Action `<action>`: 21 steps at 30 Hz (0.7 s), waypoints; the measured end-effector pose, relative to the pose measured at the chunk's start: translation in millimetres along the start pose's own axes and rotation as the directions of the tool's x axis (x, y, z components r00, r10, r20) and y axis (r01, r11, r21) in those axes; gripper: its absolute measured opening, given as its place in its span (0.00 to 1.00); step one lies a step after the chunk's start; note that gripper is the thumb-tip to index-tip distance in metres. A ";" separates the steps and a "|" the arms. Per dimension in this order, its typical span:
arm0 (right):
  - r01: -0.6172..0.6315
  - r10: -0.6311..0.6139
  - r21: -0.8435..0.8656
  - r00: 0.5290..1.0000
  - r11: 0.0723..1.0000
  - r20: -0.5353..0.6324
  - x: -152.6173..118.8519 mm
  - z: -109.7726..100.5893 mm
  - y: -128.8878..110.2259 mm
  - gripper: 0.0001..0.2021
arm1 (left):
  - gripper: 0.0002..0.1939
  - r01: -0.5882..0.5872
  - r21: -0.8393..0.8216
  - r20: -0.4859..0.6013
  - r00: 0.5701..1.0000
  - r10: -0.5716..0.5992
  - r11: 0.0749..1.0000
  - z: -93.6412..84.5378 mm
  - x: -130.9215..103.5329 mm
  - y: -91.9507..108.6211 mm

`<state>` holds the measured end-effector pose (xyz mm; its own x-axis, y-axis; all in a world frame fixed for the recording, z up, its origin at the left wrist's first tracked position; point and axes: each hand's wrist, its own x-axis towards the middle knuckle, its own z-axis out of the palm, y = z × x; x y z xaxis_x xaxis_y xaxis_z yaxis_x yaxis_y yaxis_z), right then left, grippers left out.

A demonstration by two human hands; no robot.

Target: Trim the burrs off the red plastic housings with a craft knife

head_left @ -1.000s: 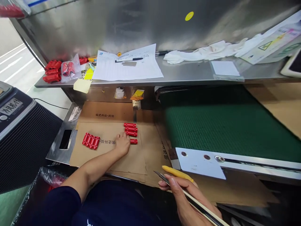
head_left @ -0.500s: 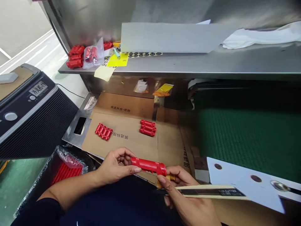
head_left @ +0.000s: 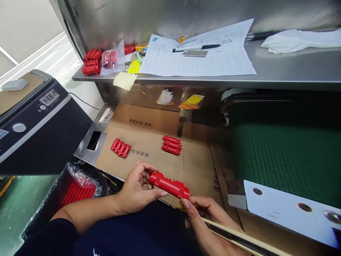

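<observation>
My left hand (head_left: 135, 186) grips the left end of a red ribbed plastic part (head_left: 168, 185), held low in front of my body. My right hand (head_left: 205, 222) touches the part's right end with its fingertips while also holding a long thin blade with a yellow handle (head_left: 239, 239) that runs off to the lower right. On the cardboard sheet (head_left: 157, 160) beyond lie a row of several small red parts (head_left: 120, 148) on the left and three stacked red parts (head_left: 172, 145) in the middle.
A bag-lined black bin with red parts (head_left: 76, 192) stands at lower left. A black ribbed machine (head_left: 39, 131) is at left. A green conveyor belt (head_left: 285, 156) fills the right. The steel shelf (head_left: 279, 76) carries papers, a pen, white cloth and more red parts (head_left: 92, 62).
My left hand lifted one red part off the cardboard and brought it close to my body. My right hand rose to meet it with the blade. The camera view shifted left.
</observation>
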<state>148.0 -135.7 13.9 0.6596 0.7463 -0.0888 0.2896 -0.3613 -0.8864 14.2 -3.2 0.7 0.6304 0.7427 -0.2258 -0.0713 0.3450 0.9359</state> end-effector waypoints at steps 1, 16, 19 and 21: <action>0.097 -0.098 -0.036 0.995 0.995 -0.028 -0.4 1.7 2.0 0.14 | 0.31 0.027 -0.003 -0.018 0.999 -0.027 1.000 2.0 2.0 -0.3; 0.685 -0.710 -0.193 0.696 0.702 -0.109 1.1 7.7 26.2 0.08 | 0.28 0.037 -0.123 -0.137 0.989 -0.054 0.992 4.1 9.4 1.9; 0.769 -0.818 -0.328 0.575 0.548 -0.018 8.7 6.7 27.0 0.08 | 0.30 0.087 -0.325 -0.108 0.986 -0.129 0.942 9.5 5.2 1.1; 0.792 -0.849 -0.376 0.528 0.480 0.030 13.1 7.7 24.1 0.07 | 0.30 0.149 -0.403 -0.075 0.978 -0.195 0.903 13.3 3.3 2.5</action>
<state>158.3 -130.3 -12.2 0.0822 0.7174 0.6918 0.9227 0.2076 -0.3248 26.4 -7.6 5.9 0.5720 0.7024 -0.4235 -0.2817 0.6532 0.7029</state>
